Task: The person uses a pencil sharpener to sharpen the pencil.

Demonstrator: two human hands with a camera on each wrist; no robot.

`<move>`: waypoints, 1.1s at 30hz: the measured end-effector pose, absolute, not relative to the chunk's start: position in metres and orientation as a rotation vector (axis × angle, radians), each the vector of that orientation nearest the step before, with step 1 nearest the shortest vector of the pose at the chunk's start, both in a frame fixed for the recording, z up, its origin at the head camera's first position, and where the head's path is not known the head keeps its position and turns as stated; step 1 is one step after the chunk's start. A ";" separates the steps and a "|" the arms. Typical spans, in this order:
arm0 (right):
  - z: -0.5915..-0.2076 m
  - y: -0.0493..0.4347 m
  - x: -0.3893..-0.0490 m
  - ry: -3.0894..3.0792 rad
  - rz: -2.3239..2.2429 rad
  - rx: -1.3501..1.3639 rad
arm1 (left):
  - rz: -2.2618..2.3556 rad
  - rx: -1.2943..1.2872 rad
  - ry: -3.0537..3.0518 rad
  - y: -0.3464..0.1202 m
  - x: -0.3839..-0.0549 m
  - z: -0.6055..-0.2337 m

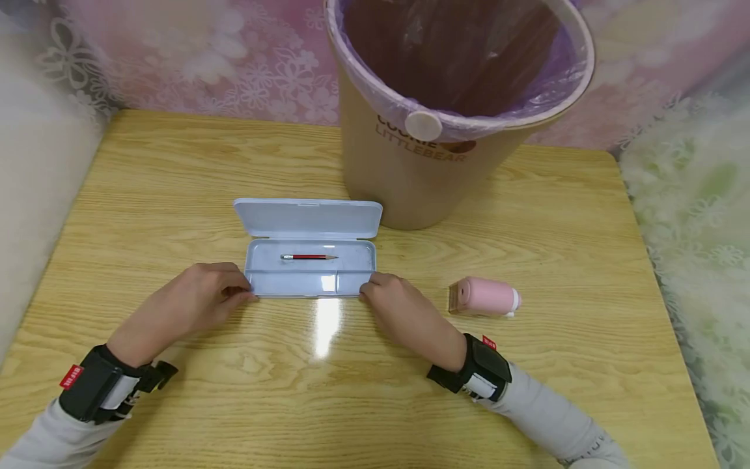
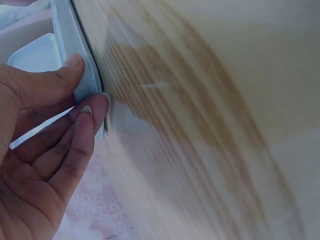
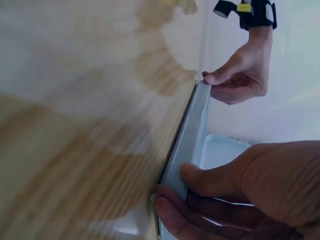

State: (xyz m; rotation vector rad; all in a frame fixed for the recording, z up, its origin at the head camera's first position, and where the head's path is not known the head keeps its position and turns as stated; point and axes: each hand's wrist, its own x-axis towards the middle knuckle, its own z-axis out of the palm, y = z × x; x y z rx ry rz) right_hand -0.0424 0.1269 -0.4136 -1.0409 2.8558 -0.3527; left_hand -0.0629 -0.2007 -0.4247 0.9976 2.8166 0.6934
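Note:
A pale blue pencil case (image 1: pixel 291 284) lies on the table with its lid (image 1: pixel 310 218) raised and tilted back. Inside, in the long rear compartment, is a short red pencil (image 1: pixel 308 257), its sharpened tip towards the right. My left hand (image 1: pixel 202 296) pinches the case's near left corner; the left wrist view shows the thumb (image 2: pixel 74 62) on its side wall and fingertips at the bottom edge. At the near right corner, my right hand (image 1: pixel 401 309) grips the case between thumb (image 3: pixel 197 175) and fingers. Two smaller compartments along the front hold nothing.
Behind the case stands a tall beige bin (image 1: pixel 404 176) with a purple liner (image 1: pixel 547 98). Right of my right hand lies a pink cylindrical object (image 1: pixel 487 296) with a clear square end. Patterned cloth (image 1: pixel 263 58) borders the wooden table (image 1: pixel 375 410).

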 end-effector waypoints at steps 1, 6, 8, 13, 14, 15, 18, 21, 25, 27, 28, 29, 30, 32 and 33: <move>-0.414 0.126 -0.044 2.860 -0.368 -1.026 | 0.692 1.003 2.821 -0.201 -0.064 -0.425; -0.415 0.124 -0.051 2.856 -0.468 -0.962 | 0.681 1.023 2.829 -0.203 -0.069 -0.425; -0.416 0.125 -0.052 2.842 -0.510 -0.949 | 0.671 1.027 2.834 -0.203 -0.070 -0.424; -0.421 0.128 -0.056 2.812 -0.629 -0.919 | 0.644 1.033 2.844 -0.202 -0.072 -0.425; -0.422 0.129 -0.056 2.806 -0.649 -0.913 | 0.641 1.036 2.845 -0.201 -0.073 -0.425; -0.422 0.130 -0.057 2.801 -0.668 -0.905 | 0.640 1.039 2.844 -0.201 -0.073 -0.426; -0.423 0.133 -0.057 2.790 -0.699 -0.904 | 0.633 1.042 2.848 -0.199 -0.073 -0.426; -0.416 0.137 -0.055 2.790 -0.742 -0.902 | 0.642 1.030 2.839 -0.199 -0.073 -0.426; -0.393 0.154 -0.048 2.852 -0.813 -0.856 | 0.663 1.021 2.824 -0.199 -0.072 -0.424; -0.379 0.168 -0.044 2.904 -0.813 -0.812 | 0.662 1.038 2.835 -0.199 -0.072 -0.421; -0.372 0.175 -0.043 2.933 -0.791 -0.779 | 0.657 1.039 2.839 -0.199 -0.071 -0.418; -0.366 0.182 -0.041 2.961 -0.760 -0.747 | 0.641 1.044 2.852 -0.198 -0.071 -0.415; -0.360 0.189 -0.039 2.987 -0.720 -0.709 | 0.625 1.048 2.863 -0.197 -0.070 -0.412; -0.350 0.202 -0.036 3.026 -0.651 -0.638 | 0.617 1.065 2.872 -0.193 -0.069 -0.406; -0.345 0.208 -0.034 3.046 -0.608 -0.602 | 0.614 1.082 2.883 -0.190 -0.069 -0.403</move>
